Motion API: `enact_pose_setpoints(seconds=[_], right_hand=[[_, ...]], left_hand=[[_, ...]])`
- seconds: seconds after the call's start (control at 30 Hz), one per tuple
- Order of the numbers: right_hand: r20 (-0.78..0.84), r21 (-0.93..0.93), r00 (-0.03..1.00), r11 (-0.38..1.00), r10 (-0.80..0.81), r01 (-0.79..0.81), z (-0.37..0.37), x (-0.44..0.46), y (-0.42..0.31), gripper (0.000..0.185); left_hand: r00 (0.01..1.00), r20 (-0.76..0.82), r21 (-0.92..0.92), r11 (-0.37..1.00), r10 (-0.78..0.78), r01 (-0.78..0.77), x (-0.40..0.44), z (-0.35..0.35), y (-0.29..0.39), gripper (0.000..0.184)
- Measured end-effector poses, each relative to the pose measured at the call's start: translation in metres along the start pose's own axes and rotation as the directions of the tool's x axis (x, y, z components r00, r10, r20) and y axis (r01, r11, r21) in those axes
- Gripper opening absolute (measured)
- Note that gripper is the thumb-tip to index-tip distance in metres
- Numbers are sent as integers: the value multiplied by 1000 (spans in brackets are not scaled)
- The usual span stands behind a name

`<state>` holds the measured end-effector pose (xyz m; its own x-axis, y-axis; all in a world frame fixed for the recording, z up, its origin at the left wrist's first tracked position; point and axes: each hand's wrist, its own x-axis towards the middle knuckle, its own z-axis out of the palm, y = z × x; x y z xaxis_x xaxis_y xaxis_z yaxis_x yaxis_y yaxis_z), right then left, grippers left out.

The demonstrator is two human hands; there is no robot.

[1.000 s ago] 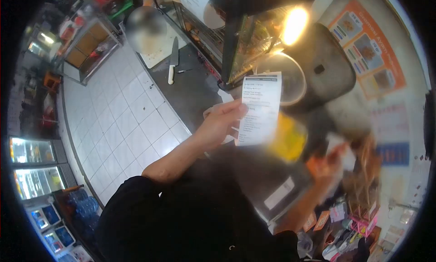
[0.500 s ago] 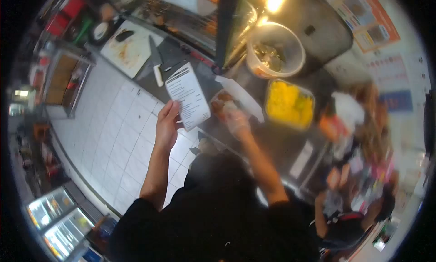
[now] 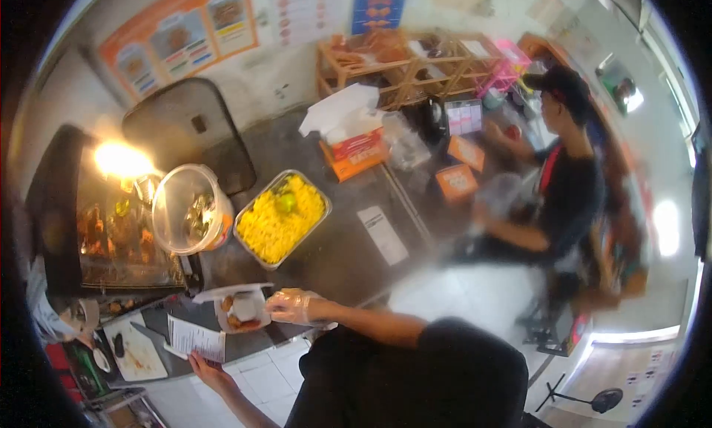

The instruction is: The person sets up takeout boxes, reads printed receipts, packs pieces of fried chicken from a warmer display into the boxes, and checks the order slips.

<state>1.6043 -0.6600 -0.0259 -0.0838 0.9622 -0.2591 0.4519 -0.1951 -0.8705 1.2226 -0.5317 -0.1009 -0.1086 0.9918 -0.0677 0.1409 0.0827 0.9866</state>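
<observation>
My left hand [image 3: 208,370] pinches the lower edge of a white printed receipt [image 3: 196,340], held over the counter's front edge. In a clear plastic glove, my right hand [image 3: 291,307] has its fingers bent at the right rim of an open white takeaway box [image 3: 259,323]. Its fingertips are partly hidden by glare on the glove. Inside the box are a white round portion and browned food pieces, and its lid [image 3: 230,291] is folded back. Behind it stand a foil tray of yellow rice [image 3: 278,224] with a green piece on top and a clear plastic tub [image 3: 185,205].
A cutting board [image 3: 137,354] with a knife [image 3: 150,333] lies left of the receipt. Another paper slip [image 3: 382,235] rests on the counter. Further right, a co-worker [image 3: 571,176] in a cap stands by orange boxes [image 3: 457,183]. A lit display case [image 3: 122,235] stands at left.
My view has swung to the right, bringing the co-worker and shelves into sight. My right hand has shifted from over the box to its right rim. The receipt stays in my left hand.
</observation>
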Motion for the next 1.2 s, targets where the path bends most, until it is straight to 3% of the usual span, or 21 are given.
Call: enact_pose_setpoints(seconds=[0.07,0.13,0.2,0.27,0.3,0.33,0.4,0.43,0.47,0.57,0.63,0.73,0.77,0.83,0.87,0.93,1.0,1.03,1.07,1.13,1.2], right_hand=[[-127,112,988,988,-90,104,-40,-40,50,38],[-117,192,989,975,-89,111,-123,-92,56,39],[-236,240,972,967,-25,83,-176,-130,112,37],[-354,134,923,985,150,-109,-267,-171,140,36],[-577,212,798,976,171,-56,-301,-193,151,40],[-777,127,587,969,229,-210,-324,-198,177,39],[-837,108,457,909,302,-402,-393,-197,257,39],[-865,438,228,894,448,-95,-414,-194,273,38],[-861,443,237,892,450,-87,-437,-189,280,38],[-945,204,171,911,279,-359,-495,-172,300,33],[-871,37,440,924,217,-382,-525,-141,320,26],[-864,-92,494,933,100,-349,-542,-85,371,27],[-862,-80,494,932,113,-353,-549,-76,373,27],[-669,-202,622,706,406,-679,-563,-62,381,28],[-670,-192,617,706,413,-681,-567,-62,395,28],[-946,133,158,783,284,-608,-578,-62,406,31],[-932,277,84,844,352,-459,-603,-74,373,34],[-890,96,254,700,379,-708,-618,-65,397,35],[-886,98,257,698,385,-709,-623,-56,418,35],[-787,379,157,669,597,-639,-631,-47,428,40],[-849,305,92,624,521,-720,-626,-38,432,40]], left_hand=[[996,-91,77,997,7,0,-22,32,10,53],[979,-120,28,985,-163,168,-39,54,15,53],[951,-277,66,985,-134,158,-72,75,-8,50],[988,-147,247,965,-50,85,-104,56,-52,46],[983,-168,377,917,-72,131,-119,56,-57,44],[977,-189,497,849,-94,178,-135,57,-60,43],[967,-206,582,775,-150,244,-168,74,-58,43],[964,-204,593,762,-169,259,-177,84,-51,43],[963,-206,599,755,-175,265,-185,93,-46,43],[961,-188,620,734,-202,276,-197,115,-29,42],[960,-180,631,724,-215,280,-199,129,-18,42],[960,-170,644,712,-224,280,-199,144,-5,42],[960,-161,650,708,-228,277,-196,150,0,42],[962,-148,664,698,-228,268,-192,159,8,42],[962,-141,665,697,-234,267,-188,163,11,42],[961,-139,673,689,-239,269,-185,169,14,42],[957,-147,677,680,-250,282,-188,172,18,42],[955,-147,684,672,-256,285,-190,171,19,42],[955,-148,688,667,-257,286,-192,172,20,42],[955,-147,689,666,-258,286,-193,172,18,42],[954,-147,685,669,-260,288,-195,173,16,42]])
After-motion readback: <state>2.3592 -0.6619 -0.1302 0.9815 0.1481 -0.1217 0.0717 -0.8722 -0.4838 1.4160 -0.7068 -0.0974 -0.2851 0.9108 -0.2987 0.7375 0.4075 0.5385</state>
